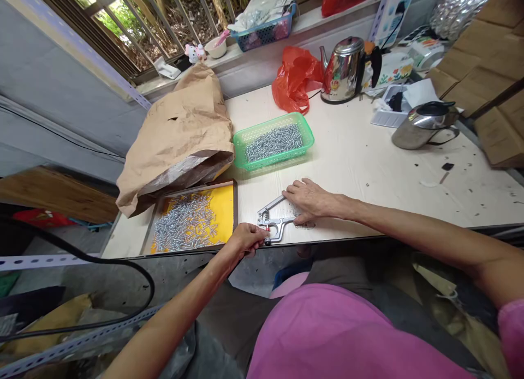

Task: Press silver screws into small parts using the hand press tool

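Metal hand pliers point(280, 224), with a spring between the arms and a C-shaped jaw, lie at the table's front edge. My right hand point(308, 200) grips their two spread handles, fingers over the upper one and thumb by the lower one. At the jaw end, the fingertips of my left hand point(248, 238) are pinched together; whatever small piece is between them is hidden. Left of that hand, a shallow tray point(234, 204) with a yellow bottom holds many loose, small silvery metal pieces point(180, 221). Beyond the pliers stands a green plastic basket point(270, 164) containing similar metal pieces point(275, 142).
A large brown paper bag point(184, 128) leans over the tray's back. Farther off are a red plastic bag point(295, 79), a steel kettle point(343, 68), a white box point(388, 117) and a steel jug point(421, 127). Cardboard point(487, 57) stands at the right.
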The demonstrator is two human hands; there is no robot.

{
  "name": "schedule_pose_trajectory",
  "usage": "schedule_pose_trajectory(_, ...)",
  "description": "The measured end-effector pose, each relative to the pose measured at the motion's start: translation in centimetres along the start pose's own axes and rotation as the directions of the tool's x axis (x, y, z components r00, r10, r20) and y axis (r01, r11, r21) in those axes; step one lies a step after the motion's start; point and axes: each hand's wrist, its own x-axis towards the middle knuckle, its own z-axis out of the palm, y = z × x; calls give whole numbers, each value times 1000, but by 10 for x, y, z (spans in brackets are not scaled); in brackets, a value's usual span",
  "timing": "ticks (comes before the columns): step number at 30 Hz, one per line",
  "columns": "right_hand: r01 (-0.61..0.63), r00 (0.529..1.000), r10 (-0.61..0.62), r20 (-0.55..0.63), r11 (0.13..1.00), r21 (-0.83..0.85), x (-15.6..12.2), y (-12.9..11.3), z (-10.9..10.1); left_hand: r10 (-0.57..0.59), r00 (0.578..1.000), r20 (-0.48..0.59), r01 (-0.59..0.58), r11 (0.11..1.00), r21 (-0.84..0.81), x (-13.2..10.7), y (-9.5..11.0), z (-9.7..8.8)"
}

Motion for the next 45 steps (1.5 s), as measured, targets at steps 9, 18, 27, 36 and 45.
schedule_pose_trajectory(9, -14, 1000, 15, -9, 996, 90, -15, -14, 3, 790, 600, -124, -495, 488, 718, 1, 10, 18)
schedule_pose_trajectory(18, -172, 984, 170, 48, 983, 60, -24, -20, -8, 727, 629, 274, -510, 120, 852, 31, 49, 30)
schedule_pose_trajectory(27, -104, 994, 103, 23, 992, 72, -21, -21, 13, 699, 677, 228, -494, 204, 845, 28, 43, 35)
schedule_pose_trajectory(36, -71, 997, 70, 14, 995, 70, 1, 28, -2, 890, 443, 104, -541, 173, 823, 26, 11, 58)
schedule_pose_trajectory(45, -189, 969, 189, -158, 982, 14, 38, 26, -3, 928, 371, 37, -627, 221, 747, 24, -4, 89)
